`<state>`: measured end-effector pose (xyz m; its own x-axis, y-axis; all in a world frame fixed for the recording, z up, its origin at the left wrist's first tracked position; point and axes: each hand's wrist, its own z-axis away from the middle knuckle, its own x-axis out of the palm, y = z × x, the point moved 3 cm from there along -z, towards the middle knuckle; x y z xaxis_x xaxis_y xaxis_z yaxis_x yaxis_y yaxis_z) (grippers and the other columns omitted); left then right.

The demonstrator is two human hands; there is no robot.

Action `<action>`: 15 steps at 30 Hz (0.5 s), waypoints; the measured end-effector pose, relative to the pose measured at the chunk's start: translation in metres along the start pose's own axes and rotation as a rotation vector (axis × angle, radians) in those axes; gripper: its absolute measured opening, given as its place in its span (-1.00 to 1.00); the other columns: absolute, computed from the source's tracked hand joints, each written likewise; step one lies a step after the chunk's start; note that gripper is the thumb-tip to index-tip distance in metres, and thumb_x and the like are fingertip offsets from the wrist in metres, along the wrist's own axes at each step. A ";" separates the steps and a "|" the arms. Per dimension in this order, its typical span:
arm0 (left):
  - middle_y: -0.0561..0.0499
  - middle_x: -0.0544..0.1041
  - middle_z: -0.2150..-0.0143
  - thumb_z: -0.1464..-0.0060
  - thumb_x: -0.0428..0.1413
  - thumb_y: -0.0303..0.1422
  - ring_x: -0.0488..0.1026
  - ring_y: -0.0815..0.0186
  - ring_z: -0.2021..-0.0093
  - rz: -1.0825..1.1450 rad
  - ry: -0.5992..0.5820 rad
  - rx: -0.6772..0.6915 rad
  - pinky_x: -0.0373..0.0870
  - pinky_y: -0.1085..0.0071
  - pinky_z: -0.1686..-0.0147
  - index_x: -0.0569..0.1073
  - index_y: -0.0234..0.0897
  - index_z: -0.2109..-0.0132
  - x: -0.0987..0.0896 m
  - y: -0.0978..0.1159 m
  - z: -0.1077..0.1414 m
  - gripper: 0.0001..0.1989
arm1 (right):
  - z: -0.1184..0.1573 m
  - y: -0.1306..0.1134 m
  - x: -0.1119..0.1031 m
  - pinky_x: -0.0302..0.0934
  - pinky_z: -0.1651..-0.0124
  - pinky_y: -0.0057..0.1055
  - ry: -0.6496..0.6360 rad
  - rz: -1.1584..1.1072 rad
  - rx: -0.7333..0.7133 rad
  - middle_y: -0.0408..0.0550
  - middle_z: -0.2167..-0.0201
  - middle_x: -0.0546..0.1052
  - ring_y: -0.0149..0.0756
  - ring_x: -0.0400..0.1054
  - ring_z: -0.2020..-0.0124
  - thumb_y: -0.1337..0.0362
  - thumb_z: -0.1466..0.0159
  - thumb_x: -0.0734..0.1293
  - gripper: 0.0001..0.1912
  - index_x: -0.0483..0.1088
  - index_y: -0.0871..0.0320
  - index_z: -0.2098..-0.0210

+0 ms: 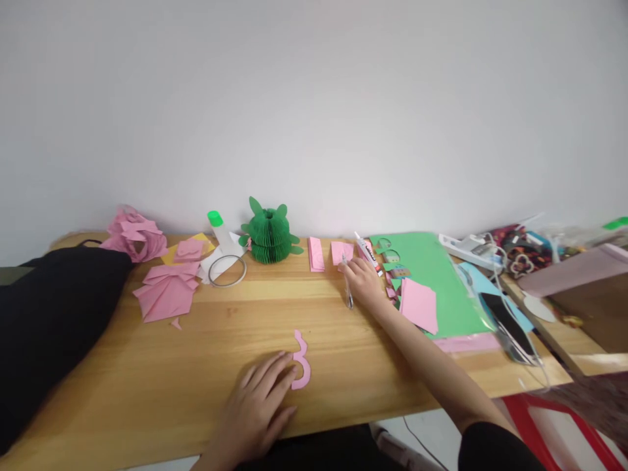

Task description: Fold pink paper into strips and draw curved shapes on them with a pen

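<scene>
My left hand (262,399) lies flat on the wooden table, fingers stretched out. Its fingertips reach the left edge of a curvy pink paper cutout (303,366) shaped like a 3. Farther back, my right hand (362,278) closes on a thin, silvery tool (349,299) that looks like small scissors; my fingers partly hide it. Just beyond that hand lie a pink paper piece (339,251) and a white glue tube (367,252). Left of these is a folded pink paper strip (316,254).
A green honeycomb paper figure (269,237) stands near the wall. Left of it are a green-capped glue bottle (220,234), a ring (227,284) and folded pink paper (169,291). At right lie green sheets (451,288), pink squares (418,305) and a power strip (468,250).
</scene>
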<state>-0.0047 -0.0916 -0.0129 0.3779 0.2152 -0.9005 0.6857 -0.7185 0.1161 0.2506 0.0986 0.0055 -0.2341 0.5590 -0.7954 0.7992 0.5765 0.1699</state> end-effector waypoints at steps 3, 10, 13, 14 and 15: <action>-0.16 0.53 -0.13 -0.27 -0.01 -0.24 0.45 0.11 -0.09 -0.013 0.026 0.001 0.41 0.24 0.05 0.42 -0.27 -0.13 0.001 0.000 0.000 -0.64 | 0.002 0.002 -0.004 0.11 0.21 -0.33 -0.028 0.004 0.001 -0.01 0.42 0.50 -0.21 0.27 0.30 0.49 -0.38 0.16 -0.73 0.48 0.18 0.21; -0.14 0.52 -0.14 -0.28 -0.01 -0.25 0.44 0.13 -0.09 -0.012 0.023 0.002 0.37 0.24 0.03 0.42 -0.26 -0.13 -0.001 0.001 -0.001 -0.65 | 0.007 0.001 -0.005 0.14 0.13 -0.30 -0.151 0.012 0.142 0.04 0.36 0.50 -0.17 0.29 0.23 0.50 -0.36 0.13 -0.70 0.47 0.17 0.15; -0.15 0.52 -0.14 -0.27 0.01 -0.24 0.44 0.11 -0.11 -0.013 0.011 -0.002 0.38 0.23 0.02 0.42 -0.27 -0.13 -0.001 0.001 -0.001 -0.64 | 0.007 0.000 -0.002 0.15 0.14 -0.32 -0.257 0.004 0.223 0.03 0.38 0.52 -0.17 0.32 0.23 0.51 -0.34 0.14 -0.69 0.48 0.17 0.15; -0.15 0.52 -0.14 -0.27 0.01 -0.24 0.44 0.11 -0.11 -0.011 0.007 -0.002 0.38 0.23 0.02 0.42 -0.27 -0.13 -0.001 0.001 0.000 -0.64 | 0.005 0.000 -0.002 0.16 0.14 -0.32 -0.295 0.004 0.255 0.04 0.37 0.53 -0.16 0.34 0.22 0.52 -0.33 0.14 -0.68 0.48 0.18 0.12; -0.14 0.52 -0.14 -0.27 0.02 -0.24 0.44 0.11 -0.10 -0.008 0.005 -0.002 0.39 0.23 0.03 0.42 -0.27 -0.13 -0.001 0.001 0.000 -0.64 | 0.004 0.000 -0.003 0.17 0.14 -0.31 -0.332 0.006 0.290 0.06 0.35 0.54 -0.15 0.35 0.21 0.52 -0.33 0.13 -0.67 0.47 0.19 0.10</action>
<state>-0.0044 -0.0923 -0.0123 0.3752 0.2243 -0.8994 0.6898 -0.7157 0.1093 0.2531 0.0950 0.0056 -0.0763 0.3123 -0.9469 0.9332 0.3568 0.0425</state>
